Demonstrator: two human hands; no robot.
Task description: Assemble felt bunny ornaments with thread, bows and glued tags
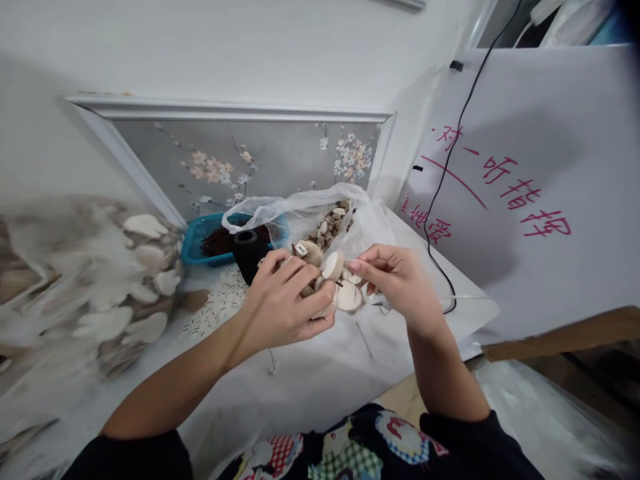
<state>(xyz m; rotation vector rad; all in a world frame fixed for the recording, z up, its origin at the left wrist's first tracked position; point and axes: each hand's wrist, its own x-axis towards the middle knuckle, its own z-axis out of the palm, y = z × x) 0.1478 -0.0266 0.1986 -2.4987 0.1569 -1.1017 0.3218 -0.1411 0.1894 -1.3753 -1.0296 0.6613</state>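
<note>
My left hand [295,293] is wrapped round a bunch of rounded pieces with cream tops and brownish sides. One such cream-topped piece [333,265] sticks out past its fingertips, and a flat cream disc [349,297] shows just below. A small white tag with dark marks [301,249] lies against the bunch. Thumb and forefinger pinched, my right hand [393,273] is beside the cream-topped piece; what is between them is too small to make out. Behind the hands, a clear plastic bag [370,230] stands open with several small brownish pieces [327,223] inside.
A blue basket [187,250] with dark brown strips and a black cylinder [247,257] stand behind my left hand. Small white slips [217,300] lie scattered on the white table [320,373]. Bagged cream-topped pieces [120,320] fill the left side. A black cable [440,180] hangs across the whiteboard [565,133].
</note>
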